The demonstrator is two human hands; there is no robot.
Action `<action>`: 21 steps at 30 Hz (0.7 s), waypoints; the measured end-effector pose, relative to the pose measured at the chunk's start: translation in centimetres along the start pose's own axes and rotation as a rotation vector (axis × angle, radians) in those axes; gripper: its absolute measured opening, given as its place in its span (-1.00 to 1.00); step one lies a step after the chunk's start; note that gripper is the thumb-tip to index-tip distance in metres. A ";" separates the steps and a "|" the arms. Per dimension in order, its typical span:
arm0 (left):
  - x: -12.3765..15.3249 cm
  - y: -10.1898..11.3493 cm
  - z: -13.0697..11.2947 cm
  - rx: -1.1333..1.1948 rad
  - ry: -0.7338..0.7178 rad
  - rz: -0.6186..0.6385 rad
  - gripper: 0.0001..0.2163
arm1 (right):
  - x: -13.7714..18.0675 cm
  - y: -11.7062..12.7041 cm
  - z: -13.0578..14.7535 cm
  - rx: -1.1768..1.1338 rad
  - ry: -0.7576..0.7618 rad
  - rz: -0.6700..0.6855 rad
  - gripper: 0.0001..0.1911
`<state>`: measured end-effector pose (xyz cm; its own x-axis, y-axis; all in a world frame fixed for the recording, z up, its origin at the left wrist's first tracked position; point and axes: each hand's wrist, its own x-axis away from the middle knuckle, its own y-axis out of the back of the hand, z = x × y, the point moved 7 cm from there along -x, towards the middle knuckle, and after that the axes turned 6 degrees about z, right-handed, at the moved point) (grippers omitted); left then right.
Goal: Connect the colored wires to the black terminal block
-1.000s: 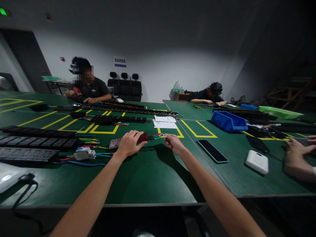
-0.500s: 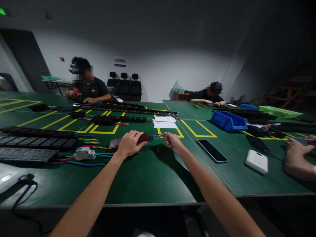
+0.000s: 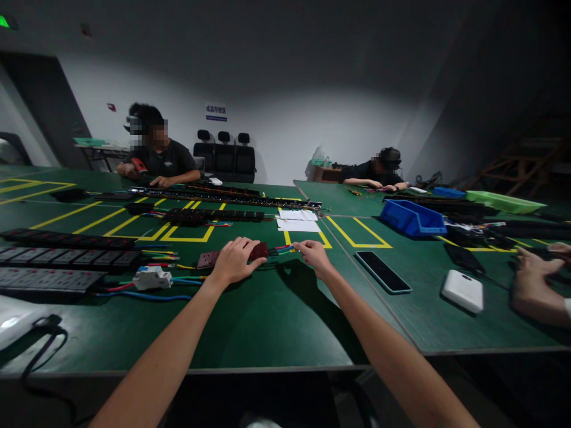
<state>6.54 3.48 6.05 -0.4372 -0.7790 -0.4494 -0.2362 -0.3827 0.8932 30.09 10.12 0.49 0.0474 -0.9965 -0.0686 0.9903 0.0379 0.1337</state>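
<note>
My left hand is closed over a small dark red socket module on the green table. Short red, blue and green wires run out of the module's right side. My right hand is closed in a pinch at the free ends of those wires. A second socket faceplate lies flat just left of my left hand.
Black power strips and a white breaker with wires lie at the left. A phone, a white power bank and a blue bin are at the right. Another person's hands are at the right edge; two people sit at the far side.
My right hand has slid slightly left along the wire ends and lowered toward the table. My left hand stays on the module.
</note>
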 end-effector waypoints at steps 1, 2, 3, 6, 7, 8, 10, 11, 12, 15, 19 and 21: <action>0.0 -0.1 0.0 -0.001 -0.001 0.004 -0.50 | 0.0 0.0 0.1 0.020 0.024 0.003 -0.62; 0.0 -0.2 0.0 -0.001 -0.002 0.009 -0.50 | -0.1 0.0 0.3 0.040 0.053 0.003 -0.61; 0.0 -0.3 0.0 -0.002 -0.002 0.015 -0.50 | -0.2 0.1 0.4 0.059 0.088 0.001 -0.60; 0.0 -0.6 0.0 -0.005 -0.006 0.036 -0.49 | -0.5 0.2 0.8 0.122 0.195 -0.006 -0.60; 0.0 -0.7 0.0 -0.006 -0.010 0.043 -0.49 | -0.6 0.2 0.9 0.149 0.222 -0.009 -0.61; 0.0 -0.8 0.0 -0.008 -0.013 0.050 -0.50 | -0.7 0.2 0.8 0.180 0.243 -0.011 -0.63; 0.0 -1.0 0.0 -0.009 -0.019 0.065 -0.50 | -0.9 0.1 0.7 0.245 0.271 -0.010 -0.64; 0.0 -1.1 0.0 -0.011 -0.021 0.071 -0.50 | -0.9 0.0 0.7 0.276 0.279 -0.010 -0.65; 0.0 -1.2 0.1 -0.013 -0.021 0.075 -0.49 | -0.9 0.0 0.6 0.302 0.283 -0.013 -0.64; 0.0 -1.3 0.1 -0.019 -0.020 0.080 -0.48 | -0.9 0.2 0.4 0.349 0.266 -0.039 -0.63; 0.0 -1.3 0.1 -0.022 -0.017 0.090 -0.48 | -0.8 0.3 -0.1 0.379 0.206 -0.044 -0.58; 0.0 -1.3 0.0 -0.021 -0.017 0.099 -0.48 | -0.9 0.2 -0.4 0.390 0.184 -0.028 -0.54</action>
<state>6.78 3.95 4.90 -0.4723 -0.8050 -0.3589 -0.1726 -0.3148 0.9333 30.30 11.03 0.14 0.0786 -0.9654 -0.2485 0.8695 -0.0556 0.4909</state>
